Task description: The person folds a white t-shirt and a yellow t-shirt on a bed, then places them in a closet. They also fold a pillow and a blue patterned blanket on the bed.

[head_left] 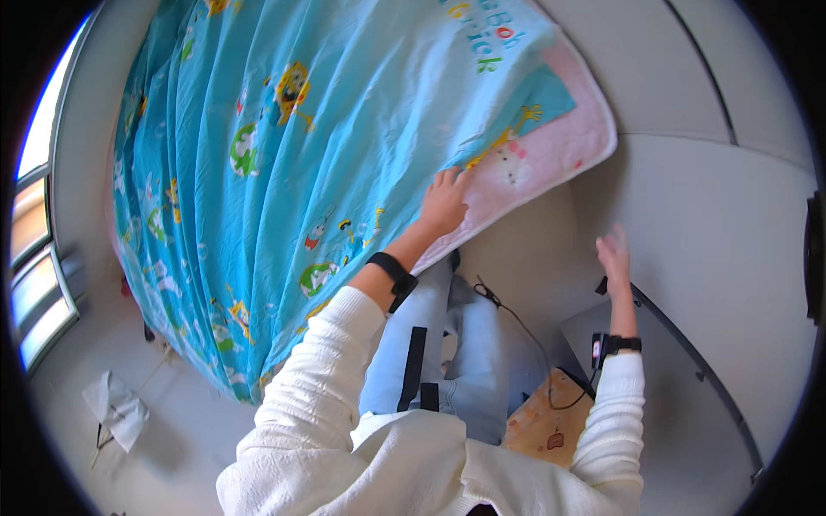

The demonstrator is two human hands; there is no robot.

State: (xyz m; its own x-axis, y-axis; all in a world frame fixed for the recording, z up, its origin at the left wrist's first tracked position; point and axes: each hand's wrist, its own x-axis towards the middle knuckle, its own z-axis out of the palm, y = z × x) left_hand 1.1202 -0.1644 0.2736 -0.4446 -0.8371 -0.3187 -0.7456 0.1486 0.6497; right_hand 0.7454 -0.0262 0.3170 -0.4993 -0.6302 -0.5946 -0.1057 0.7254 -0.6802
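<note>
One of the hands (pixel 445 203) presses blue sheet (pixel 284 163).

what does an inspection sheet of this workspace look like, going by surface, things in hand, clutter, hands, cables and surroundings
surface: bed, pink padded mat showing at its near corner.
job's things: blue cartoon-print sheet spread over the bed, wrinkled, hanging over the edge toward the floor.
clutter: crumpled white cloth on the floor; orange patterned item by the person's right side.
grippers: left hand pressed flat on the sheet's edge near the corner; right hand open in the air, holding nothing.
cables: thin dark cable running across the floor toward the orange item.
surroundings: window at the left, pale floor.
</note>
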